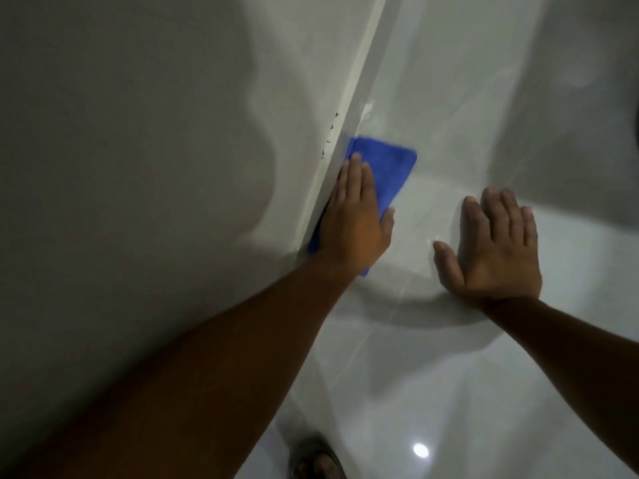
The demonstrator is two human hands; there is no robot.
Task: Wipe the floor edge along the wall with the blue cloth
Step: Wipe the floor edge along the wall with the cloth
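L hand (352, 216) flat, pressing blue cloth (387, 171) at wall (138, 133) edge | R hand (494, 250) flat on floor (449, 375), holds nothing

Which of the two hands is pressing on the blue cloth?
The left hand, next to the wall. It lies flat on the blue cloth at the floor edge. The right hand rests flat on bare tiles, touching no cloth.

Both forearms are bare, no sleeves, and a dark sandal (316, 458) covers the foot.
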